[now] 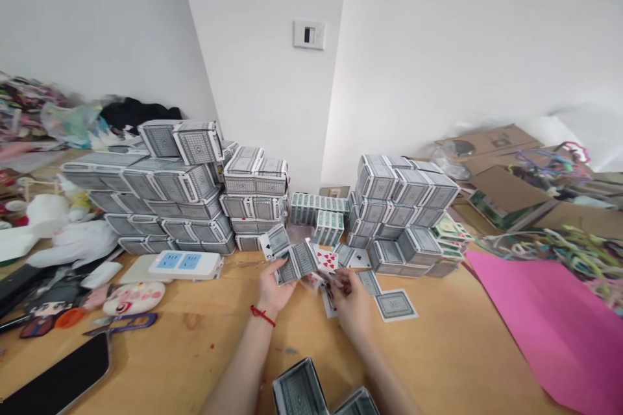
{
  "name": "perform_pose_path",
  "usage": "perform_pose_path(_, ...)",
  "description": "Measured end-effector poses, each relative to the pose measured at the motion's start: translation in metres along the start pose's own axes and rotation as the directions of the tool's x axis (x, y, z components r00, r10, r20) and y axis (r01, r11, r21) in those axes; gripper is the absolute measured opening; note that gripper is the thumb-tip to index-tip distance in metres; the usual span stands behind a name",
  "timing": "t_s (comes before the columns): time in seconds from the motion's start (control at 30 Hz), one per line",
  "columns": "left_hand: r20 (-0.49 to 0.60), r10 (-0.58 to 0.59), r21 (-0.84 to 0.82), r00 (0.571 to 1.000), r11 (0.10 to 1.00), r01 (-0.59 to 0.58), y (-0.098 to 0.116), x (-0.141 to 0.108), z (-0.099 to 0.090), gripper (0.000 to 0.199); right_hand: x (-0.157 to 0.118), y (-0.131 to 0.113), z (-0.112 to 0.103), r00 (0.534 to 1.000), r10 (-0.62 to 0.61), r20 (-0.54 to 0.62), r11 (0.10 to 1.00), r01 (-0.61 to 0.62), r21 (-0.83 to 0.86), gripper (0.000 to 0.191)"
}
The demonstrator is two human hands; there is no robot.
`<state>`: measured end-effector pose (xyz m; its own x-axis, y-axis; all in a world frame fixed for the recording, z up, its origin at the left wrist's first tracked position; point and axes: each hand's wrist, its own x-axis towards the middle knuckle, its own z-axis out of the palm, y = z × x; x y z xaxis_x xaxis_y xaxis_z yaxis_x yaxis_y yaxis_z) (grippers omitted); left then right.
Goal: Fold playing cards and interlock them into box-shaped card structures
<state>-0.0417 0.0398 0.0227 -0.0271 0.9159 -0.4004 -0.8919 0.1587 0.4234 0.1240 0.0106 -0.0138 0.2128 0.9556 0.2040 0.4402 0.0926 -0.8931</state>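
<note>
My left hand [275, 290], with a red string bracelet at the wrist, grips several joined or overlapping playing cards [300, 259], mostly with their grey patterned backs up. My right hand [351, 305] is closed, thumb and fingers pinched on what looks like a playing card's edge, partly hidden by the fingers. Just beyond its fingertips shows a red-heart card [326, 258]. Loose cards lie around the right hand, among them a face-down card [396, 305] and a club card [361, 258]. Close to me stand boxes folded from cards [300, 390], cut off by the lower edge.
Stacked card blocks rise at left [180, 207] and right [403, 201], with green-backed card pieces [318, 209] between. A white power strip [187, 264], purple scissors [131, 322] and a black phone [63, 376] lie left. Pink paper [549, 331] and cardboard boxes [511, 188] occupy the right.
</note>
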Motion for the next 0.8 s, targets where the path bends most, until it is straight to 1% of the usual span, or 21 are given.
perform_pose_path(0.07,-0.014,0.014,-0.002,1.0,1.0,-0.014,0.002,0.0,-0.002,0.017,0.002,0.004,-0.003,0.997,0.076,-0.019,0.994,-0.074,0.083,0.019)
perform_pose_path(0.17,-0.012,0.021,0.04,1.0,0.999,-0.02,0.002,0.001,-0.005,0.023,0.006,0.011,-0.006,0.98,0.18,-0.09,0.962,-0.156,0.223,0.022)
perform_pose_path(0.23,0.036,0.013,0.12,0.999,0.993,-0.017,0.001,0.002,-0.006,0.027,0.009,0.013,-0.006,0.967,0.235,-0.097,0.909,-0.183,0.374,0.025)
perform_pose_path(0.3,0.115,-0.006,0.231,0.993,0.973,-0.021,-0.002,0.002,-0.006,0.034,0.011,0.012,-0.007,0.961,0.267,-0.068,0.831,-0.194,0.521,0.027)
perform_pose_path(0.37,0.178,-0.028,0.337,0.984,0.941,-0.034,-0.006,0.001,-0.005,0.04,0.012,0.011,-0.007,0.959,0.282,-0.029,0.762,-0.205,0.615,0.029)
perform_pose_path(0.47,0.208,-0.05,0.462,0.977,0.885,-0.053,-0.009,-0.001,-0.004,0.042,0.014,0.009,-0.011,0.956,0.294,0.006,0.698,-0.219,0.682,0.027)
perform_pose_path(0.53,0.228,-0.066,0.517,0.971,0.854,-0.064,-0.01,-0.002,-0.003,0.043,0.016,0.009,-0.015,0.954,0.301,-0.001,0.654,-0.206,0.727,0.026)
perform_pose_path(0.63,0.274,-0.08,0.55,0.958,0.83,-0.088,-0.011,-0.003,-0.001,0.05,0.018,0.009,-0.019,0.953,0.301,-0.032,0.602,-0.164,0.781,0.029)
perform_pose_path(0.7,0.274,-0.066,0.553,0.959,0.827,-0.101,-0.011,-0.003,0.0,0.055,0.018,0.007,-0.021,0.961,0.276,-0.026,0.616,-0.156,0.772,0.031)
perform_pose_path(0.8,0.228,-0.033,0.556,0.973,0.825,-0.103,-0.012,-0.001,0.002,0.053,0.016,0.003,-0.021,0.973,0.23,0.019,0.679,-0.174,0.713,0.03)
